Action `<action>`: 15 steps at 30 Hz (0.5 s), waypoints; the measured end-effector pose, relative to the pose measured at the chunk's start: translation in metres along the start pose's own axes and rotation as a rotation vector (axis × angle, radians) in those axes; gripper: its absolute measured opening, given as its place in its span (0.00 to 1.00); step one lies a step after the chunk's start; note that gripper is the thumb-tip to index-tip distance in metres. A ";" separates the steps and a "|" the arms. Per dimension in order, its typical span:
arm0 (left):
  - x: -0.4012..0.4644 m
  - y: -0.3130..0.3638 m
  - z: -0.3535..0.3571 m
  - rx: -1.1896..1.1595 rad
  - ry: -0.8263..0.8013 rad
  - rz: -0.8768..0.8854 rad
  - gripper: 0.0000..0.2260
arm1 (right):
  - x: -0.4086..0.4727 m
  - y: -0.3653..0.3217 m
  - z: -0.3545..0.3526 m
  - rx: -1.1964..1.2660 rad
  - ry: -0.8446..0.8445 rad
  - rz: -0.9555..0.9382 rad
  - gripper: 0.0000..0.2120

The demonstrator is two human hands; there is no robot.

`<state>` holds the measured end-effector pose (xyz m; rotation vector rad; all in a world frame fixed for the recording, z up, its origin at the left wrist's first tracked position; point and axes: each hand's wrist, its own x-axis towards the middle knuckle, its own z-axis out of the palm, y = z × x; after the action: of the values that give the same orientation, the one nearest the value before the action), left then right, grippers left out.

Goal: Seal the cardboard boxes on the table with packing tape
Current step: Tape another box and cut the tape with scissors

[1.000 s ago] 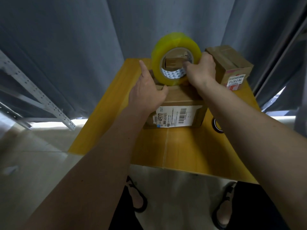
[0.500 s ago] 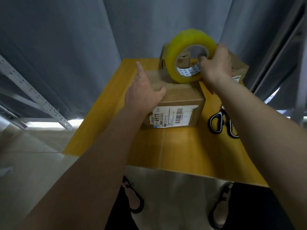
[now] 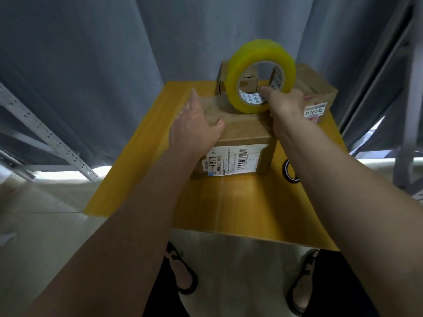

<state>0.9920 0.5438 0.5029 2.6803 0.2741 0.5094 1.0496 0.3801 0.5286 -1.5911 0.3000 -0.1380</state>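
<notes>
Yellow table (image 3: 240,202): three boxes (image 3: 242,131), one tape roll (image 3: 259,74)

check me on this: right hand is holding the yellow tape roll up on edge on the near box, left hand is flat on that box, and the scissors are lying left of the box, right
Not quite. In the head view the scissors lie to the right of the near box, partly hidden under the right forearm. The rest holds: the right hand holds the tape roll on edge on it, and the left hand rests flat on top.
</notes>
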 end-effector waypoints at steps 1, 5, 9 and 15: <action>0.000 0.000 0.000 -0.003 -0.003 -0.002 0.42 | 0.001 0.000 -0.001 0.014 0.008 -0.021 0.07; 0.000 0.001 -0.001 -0.015 -0.009 -0.020 0.43 | 0.003 -0.001 -0.004 -0.045 0.013 -0.162 0.03; 0.000 0.002 -0.001 -0.033 0.009 -0.028 0.44 | 0.007 -0.003 -0.011 -0.119 0.032 -0.230 0.06; 0.000 0.002 0.000 -0.033 0.018 -0.031 0.44 | 0.011 -0.008 -0.020 -0.024 0.042 -0.197 0.11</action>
<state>0.9918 0.5421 0.5037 2.6365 0.3087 0.5244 1.0552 0.3579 0.5361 -1.6418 0.1770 -0.3211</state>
